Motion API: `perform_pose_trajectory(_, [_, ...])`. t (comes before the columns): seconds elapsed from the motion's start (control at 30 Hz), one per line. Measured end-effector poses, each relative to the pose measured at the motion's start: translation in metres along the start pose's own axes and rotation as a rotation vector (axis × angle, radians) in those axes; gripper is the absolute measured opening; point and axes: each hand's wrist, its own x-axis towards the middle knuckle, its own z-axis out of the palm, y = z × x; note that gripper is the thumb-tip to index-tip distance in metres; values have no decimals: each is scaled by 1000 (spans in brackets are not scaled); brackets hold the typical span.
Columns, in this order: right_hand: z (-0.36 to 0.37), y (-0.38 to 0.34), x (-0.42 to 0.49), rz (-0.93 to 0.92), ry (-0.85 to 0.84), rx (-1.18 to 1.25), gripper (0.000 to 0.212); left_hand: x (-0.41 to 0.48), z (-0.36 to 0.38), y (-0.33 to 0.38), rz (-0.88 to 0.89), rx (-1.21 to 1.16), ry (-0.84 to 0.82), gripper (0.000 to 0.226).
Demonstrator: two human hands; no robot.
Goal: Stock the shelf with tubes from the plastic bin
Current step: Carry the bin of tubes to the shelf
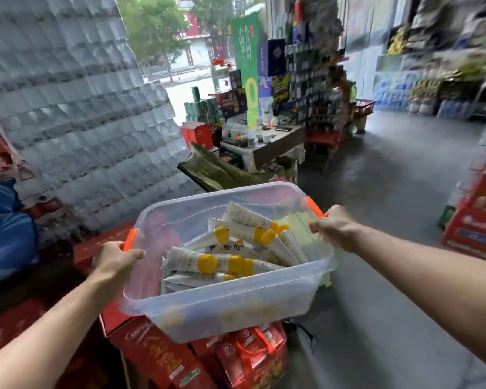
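Note:
A clear plastic bin [222,310] with orange handle clips is held up in front of me, above stacked red cartons. Inside it lie several white tubes with yellow caps [222,263], piled loosely. My left hand [115,261] grips the bin's left rim by the orange clip. My right hand [334,227] grips the right rim by the other orange clip. Blurred shelves [438,68] with goods stand at the far right.
Red gift cartons [236,357] are stacked under the bin, and more [477,226] sit at the right. A wall of shrink-wrapped bottle packs [68,108] rises on the left. A small table with cups [267,138] stands ahead. Grey floor [390,192] runs ahead on the right.

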Motion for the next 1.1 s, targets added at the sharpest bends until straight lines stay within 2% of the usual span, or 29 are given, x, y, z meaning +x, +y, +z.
perform_pose_trajectory(0.23, [-178,132,-66,132,169,6,40,-131,105,102,123,-3,-205,18])
perform_pose_trajectory(0.4, [-303,227,-129,251,329,20,41,-225,208,175,181,-37,-388,18])
perform_pose_trajectory(0.67, [-476,366,-202,495,584,46,59,-371,378,316,357,-9,-659,16])
perform_pose_trajectory(0.77, [-534,412,-221,580,676,85,56,-428,443,372,432,-5,-748,16])
perform_pose_trajectory(0.97, [-667,503,-229,708,810,181,79,-533,582,487,516,9,-947,24])
perform_pose_trajectory(1.1, [-755,563,-232,780,894,229,81,-610,670,573,569,-12,-1062,20])
